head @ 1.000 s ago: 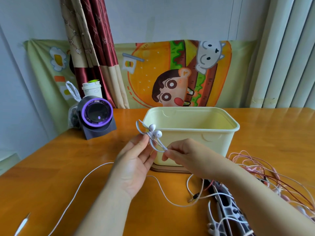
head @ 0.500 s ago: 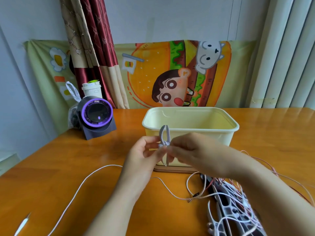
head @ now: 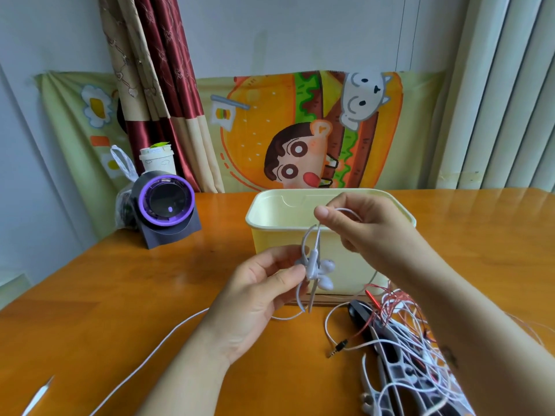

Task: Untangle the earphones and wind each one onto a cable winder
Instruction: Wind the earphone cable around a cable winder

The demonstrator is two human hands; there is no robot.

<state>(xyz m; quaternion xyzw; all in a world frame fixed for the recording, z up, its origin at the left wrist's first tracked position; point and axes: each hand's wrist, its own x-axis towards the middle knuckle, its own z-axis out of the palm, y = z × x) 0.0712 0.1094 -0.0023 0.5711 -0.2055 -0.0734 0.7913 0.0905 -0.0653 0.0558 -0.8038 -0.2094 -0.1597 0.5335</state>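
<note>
My left hand [head: 261, 292] pinches a white cable winder [head: 312, 265] together with the two white earbuds [head: 326, 274] in front of the cream tub. My right hand [head: 363, 232], higher and to the right, pinches the same earphone's white cable [head: 345, 210] and holds it taut above the winder. The rest of that cable [head: 156, 352] trails across the table to the lower left. A tangle of white and red earphones [head: 402, 331] lies at the lower right, under my right forearm, with a jack plug [head: 338, 348] sticking out.
A cream plastic tub [head: 270, 226] stands just behind my hands. A purple-ringed round device [head: 165, 205], a cup [head: 157, 159] and a plastic bag sit at the back left. Dark and white cable winders [head: 390, 367] lie under the tangle. A white pointed item [head: 37, 396] lies at the lower left.
My right hand has risen and moved right, pulling the cable up from the winder. My left hand has dropped slightly and the earbuds now hang beside the winder.
</note>
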